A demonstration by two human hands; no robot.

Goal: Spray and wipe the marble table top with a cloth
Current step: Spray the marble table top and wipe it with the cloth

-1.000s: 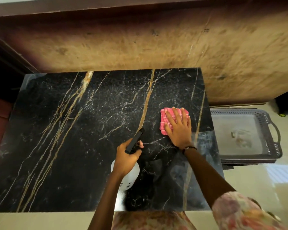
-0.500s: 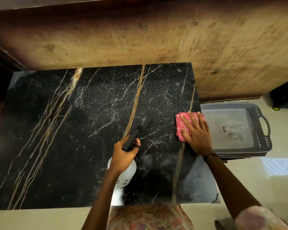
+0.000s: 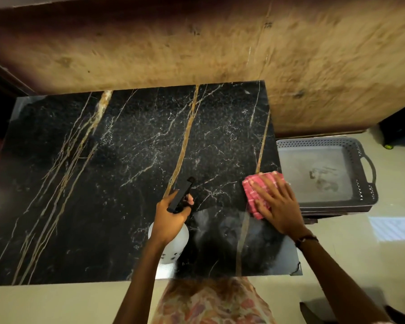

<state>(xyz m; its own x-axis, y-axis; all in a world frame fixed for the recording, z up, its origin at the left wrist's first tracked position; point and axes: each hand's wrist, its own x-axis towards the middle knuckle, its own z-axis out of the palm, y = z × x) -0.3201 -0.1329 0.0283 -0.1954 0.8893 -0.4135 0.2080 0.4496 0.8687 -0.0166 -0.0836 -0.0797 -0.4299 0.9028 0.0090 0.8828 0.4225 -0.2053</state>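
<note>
Head view, table: black marble top (image 3: pixel 103 183) with gold and white veins, its far edge against a mottled tan wall (image 3: pixel 197 47).
Head view, cloth: pink checked cloth (image 3: pixel 255 190), folded, lying at the table's right edge with one corner just past it.
Head view, right hand: right hand (image 3: pixel 276 206) is flat on the cloth, fingers spread, pressing down rather than gripping.
Head view, left hand: left hand (image 3: pixel 171 218) is wrapped round the neck of a white spray bottle (image 3: pixel 173 244) near the middle of the front edge; black nozzle points toward the far right corner.
Head view, beside: grey tray (image 3: pixel 365 174) on the floor, just off the right edge.
Progress (judged): the left half looks dull and streaked, probably not yet wiped.
Risk: the cloth could slide off the right edge into the tray if the stroke carries on rightward.
Risk: the bottle sits close to the front edge; a loosened hold could tip it to the floor.
Risk: a squeeze now would likely mist the wall as well.
</note>
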